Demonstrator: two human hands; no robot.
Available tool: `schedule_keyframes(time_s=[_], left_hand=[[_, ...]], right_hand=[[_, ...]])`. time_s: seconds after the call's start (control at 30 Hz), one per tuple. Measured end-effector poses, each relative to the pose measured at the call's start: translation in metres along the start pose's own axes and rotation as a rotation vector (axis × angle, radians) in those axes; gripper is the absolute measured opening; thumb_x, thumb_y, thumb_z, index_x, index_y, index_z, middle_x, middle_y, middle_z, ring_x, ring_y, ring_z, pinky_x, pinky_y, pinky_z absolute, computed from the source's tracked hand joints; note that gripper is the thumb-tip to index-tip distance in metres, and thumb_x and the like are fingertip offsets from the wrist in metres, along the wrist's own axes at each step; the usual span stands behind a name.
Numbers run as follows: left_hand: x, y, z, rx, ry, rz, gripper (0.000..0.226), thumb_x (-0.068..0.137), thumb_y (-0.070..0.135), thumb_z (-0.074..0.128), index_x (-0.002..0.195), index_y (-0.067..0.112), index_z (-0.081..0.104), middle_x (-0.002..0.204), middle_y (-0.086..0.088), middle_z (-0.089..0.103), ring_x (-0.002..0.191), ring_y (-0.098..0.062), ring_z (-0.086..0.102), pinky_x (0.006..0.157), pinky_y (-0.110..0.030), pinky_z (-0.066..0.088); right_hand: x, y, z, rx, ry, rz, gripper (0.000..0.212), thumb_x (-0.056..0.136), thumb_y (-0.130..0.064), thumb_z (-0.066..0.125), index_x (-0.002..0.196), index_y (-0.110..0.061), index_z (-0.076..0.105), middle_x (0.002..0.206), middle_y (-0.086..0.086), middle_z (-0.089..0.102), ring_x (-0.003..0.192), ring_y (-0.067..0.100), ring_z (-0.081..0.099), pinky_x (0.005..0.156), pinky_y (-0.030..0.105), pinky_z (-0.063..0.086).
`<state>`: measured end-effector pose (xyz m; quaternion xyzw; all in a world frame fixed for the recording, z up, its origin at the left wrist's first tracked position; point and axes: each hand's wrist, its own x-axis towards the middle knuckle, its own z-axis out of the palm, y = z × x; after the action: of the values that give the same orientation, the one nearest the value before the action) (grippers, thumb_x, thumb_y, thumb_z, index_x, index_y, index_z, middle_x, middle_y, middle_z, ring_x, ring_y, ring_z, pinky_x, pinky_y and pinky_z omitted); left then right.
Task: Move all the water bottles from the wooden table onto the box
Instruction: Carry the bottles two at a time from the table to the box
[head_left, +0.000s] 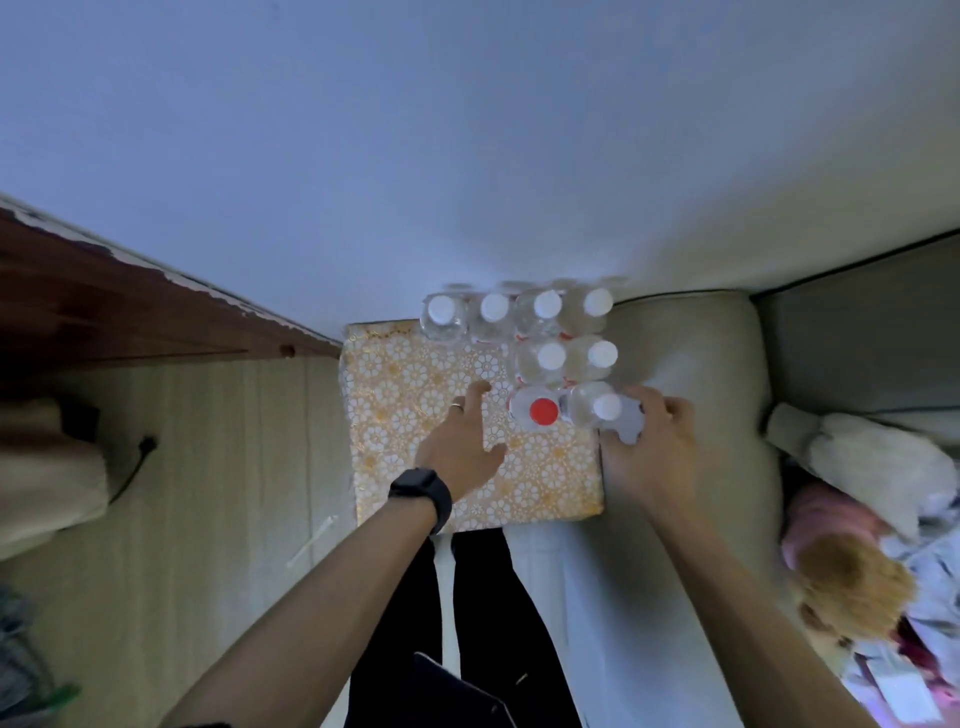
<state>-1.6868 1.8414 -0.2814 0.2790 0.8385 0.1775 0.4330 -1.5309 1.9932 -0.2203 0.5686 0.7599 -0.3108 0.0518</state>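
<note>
On top of the flower-patterned box (415, 415), eight water bottles (545, 332) are standing upright, caps toward the camera, long axes running straight up. Four are lining the far edge against the wall (467, 156), two are sitting behind them on the right, and two more are making a third row: a red-capped bottle (543, 411) and a white-capped bottle (605, 408) at the box's right edge. The near and left parts of the box top are lying bare, giving open room. The right hand (654, 447) is reaching in from the sofa (691, 353) side, its fingers (652, 402) curling around the white-capped bottle and gripping it. The left hand (462, 447), with a watch (423, 493) on its wrist, is hovering over the bare patch, its fingers (475, 392) spread and released, holding nothing. Both forearms are stretching forward from below.
</note>
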Motion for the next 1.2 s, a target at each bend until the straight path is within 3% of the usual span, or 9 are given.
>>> schedule_keyframes(time_s=[0.07, 0.13, 0.23, 0.4, 0.6, 0.97, 1.2], left_hand=[[0.002, 0.015, 0.012, 0.001, -0.055, 0.042, 0.082, 0.091, 0.038, 0.066, 0.152, 0.036, 0.012, 0.139, -0.014, 0.050, 0.091, -0.031, 0.066, 0.063, -0.034, 0.050], [0.006, 0.029, 0.018, -0.046, -0.040, 0.052, 0.078, 0.091, 0.040, 0.066, 0.152, 0.035, 0.018, 0.138, -0.013, 0.052, 0.101, -0.031, 0.064, 0.070, -0.033, 0.049], [0.014, 0.041, 0.023, -0.024, -0.024, 0.040, 0.067, 0.094, 0.039, 0.063, 0.150, 0.031, 0.027, 0.139, -0.010, 0.053, 0.106, -0.031, 0.063, 0.077, -0.038, 0.054], [0.019, 0.048, 0.031, 0.017, -0.006, 0.056, 0.065, 0.092, 0.038, 0.068, 0.143, 0.023, 0.030, 0.130, -0.012, 0.058, 0.100, -0.034, 0.065, 0.079, -0.045, 0.056], [0.018, 0.058, 0.040, -0.034, 0.078, 0.042, 0.050, 0.092, 0.039, 0.068, 0.129, 0.023, 0.038, 0.119, -0.008, 0.062, 0.099, -0.032, 0.063, 0.084, -0.047, 0.052], [0.020, 0.068, 0.055, -0.123, 0.149, -0.029, 0.052, 0.088, 0.035, 0.072, 0.128, 0.022, 0.041, 0.125, -0.006, 0.054, 0.101, -0.029, 0.062, 0.091, -0.053, 0.049], [0.015, 0.073, 0.052, -0.058, 0.133, -0.043, 0.054, 0.094, 0.030, 0.066, 0.137, 0.015, 0.038, 0.136, -0.011, 0.045, 0.106, -0.036, 0.062, 0.090, -0.052, 0.052]], right_hand=[[0.006, 0.010, 0.003, -0.044, -0.167, -0.008, 0.065, 0.083, -0.025, 0.070, 0.142, -0.032, 0.044, 0.131, 0.012, 0.052, 0.117, 0.035, 0.055, 0.092, 0.040, 0.047], [0.014, 0.011, 0.007, -0.071, -0.263, -0.040, 0.066, 0.089, -0.035, 0.067, 0.147, -0.034, 0.036, 0.119, 0.014, 0.063, 0.110, 0.038, 0.060, 0.088, 0.043, 0.050], [0.027, 0.009, 0.015, -0.086, -0.225, -0.066, 0.053, 0.095, -0.048, 0.062, 0.142, -0.029, 0.043, 0.111, 0.014, 0.069, 0.105, 0.039, 0.063, 0.084, 0.043, 0.050], [0.029, 0.015, 0.023, -0.012, -0.204, -0.094, 0.051, 0.097, -0.041, 0.063, 0.142, -0.021, 0.049, 0.126, 0.012, 0.068, 0.112, 0.038, 0.063, 0.092, 0.041, 0.047], [0.026, 0.016, 0.024, -0.028, -0.187, -0.125, 0.048, 0.100, -0.038, 0.060, 0.142, -0.018, 0.048, 0.124, 0.009, 0.069, 0.109, 0.036, 0.066, 0.091, 0.044, 0.048], [0.038, 0.019, 0.014, -0.073, -0.211, -0.148, 0.047, 0.101, -0.036, 0.059, 0.143, -0.018, 0.048, 0.128, 0.008, 0.068, 0.115, 0.034, 0.063, 0.094, 0.042, 0.043], [0.037, 0.029, 0.018, -0.003, -0.206, -0.168, 0.050, 0.097, -0.041, 0.062, 0.142, -0.022, 0.051, 0.128, 0.006, 0.069, 0.109, 0.033, 0.067, 0.095, 0.045, 0.051]])
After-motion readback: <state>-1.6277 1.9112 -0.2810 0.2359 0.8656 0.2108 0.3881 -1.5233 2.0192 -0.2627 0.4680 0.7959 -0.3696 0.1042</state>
